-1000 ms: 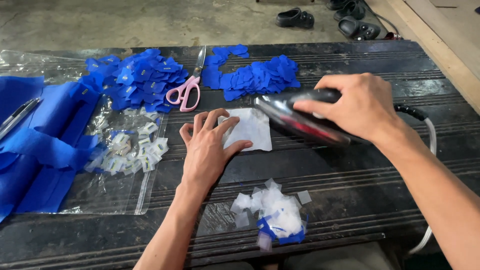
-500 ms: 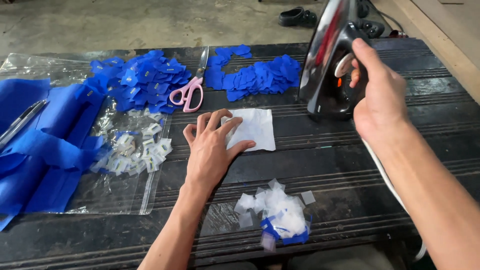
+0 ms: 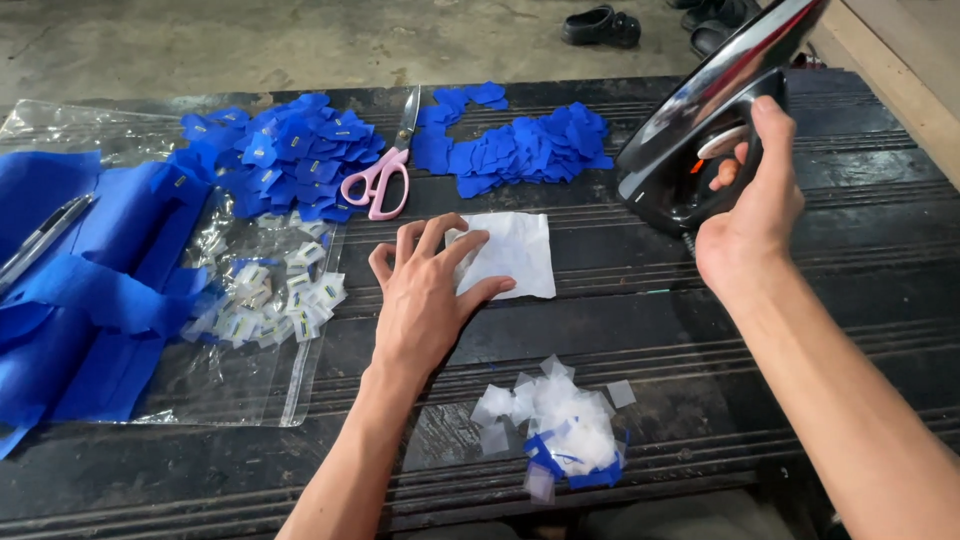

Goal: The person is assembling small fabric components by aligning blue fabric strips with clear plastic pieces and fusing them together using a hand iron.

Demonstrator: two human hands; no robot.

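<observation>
My left hand (image 3: pixel 425 290) lies flat with fingers spread on the left part of a white square of paper or cloth (image 3: pixel 515 253) on the dark ribbed table (image 3: pixel 800 300). My right hand (image 3: pixel 750 215) grips the handle of a black and silver clothes iron (image 3: pixel 700 130), standing tilted up on its heel at the right, soleplate facing left and away from the white square. The iron is apart from the white piece.
Pink-handled scissors (image 3: pixel 383 175) lie between two heaps of small blue fabric pieces (image 3: pixel 285 150) (image 3: pixel 520 145). Blue cloth (image 3: pixel 70 270) and a clear plastic bag with small white labels (image 3: pixel 270 300) are at the left. White and blue scraps (image 3: pixel 560 430) sit near the front edge. Shoes (image 3: pixel 600 25) on the floor.
My right hand lifted the iron off the white piece, swung it to the right and stood it up on its heel. My left hand stayed on the white piece.
</observation>
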